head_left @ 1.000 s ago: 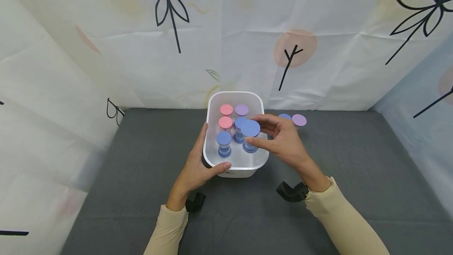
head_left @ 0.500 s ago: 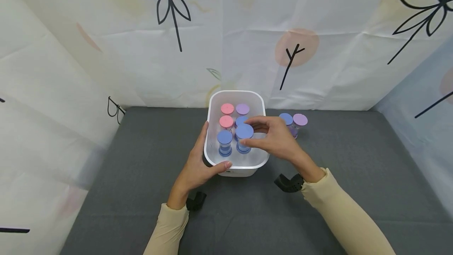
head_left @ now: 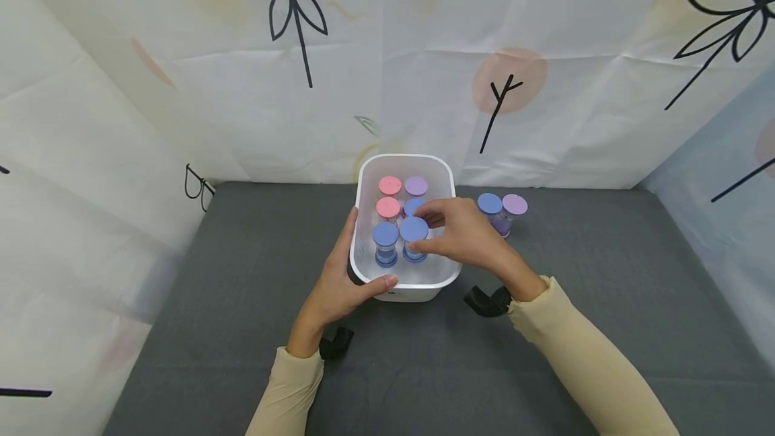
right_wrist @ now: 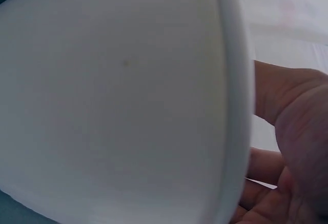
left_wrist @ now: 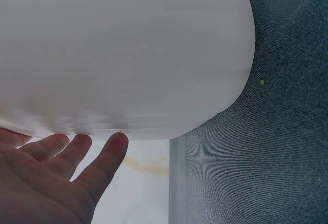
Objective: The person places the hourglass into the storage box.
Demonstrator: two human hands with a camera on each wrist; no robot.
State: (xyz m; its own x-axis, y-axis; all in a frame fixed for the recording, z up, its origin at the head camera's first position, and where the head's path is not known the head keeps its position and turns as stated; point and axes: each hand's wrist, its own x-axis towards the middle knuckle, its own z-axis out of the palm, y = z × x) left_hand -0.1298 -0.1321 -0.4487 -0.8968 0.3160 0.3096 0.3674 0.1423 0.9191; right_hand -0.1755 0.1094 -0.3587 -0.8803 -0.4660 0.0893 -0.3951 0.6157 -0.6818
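Across a table (head_left: 200, 328) covered with dark grey cloth, a white tub (head_left: 418, 295) is being supported near the back edge, the space being enclosed by a creased, pale fabric backdrop (head_left: 424, 19) printed with black line flowers and a peach disc. Inside the tub, toward its near right corner, a blue-lidded container (head_left: 414, 228) is being pinched upright by the right hand (head_left: 463, 237); whether its base is being borne by the tub floor cannot be told. At the near left corner, the tub is being braced by the left hand (head_left: 336, 291), fingers extended along the outer wall. Farther back inside, a third blue-lidded container (head_left: 413, 206) is being partly hidden by the gripped one and the right hand. In both wrist views, all containers are being concealed by the tub wall, and the right fingertips are likewise being masked. Both sleeves (head_left: 596, 362) are being cropped by the head view's lower edge.
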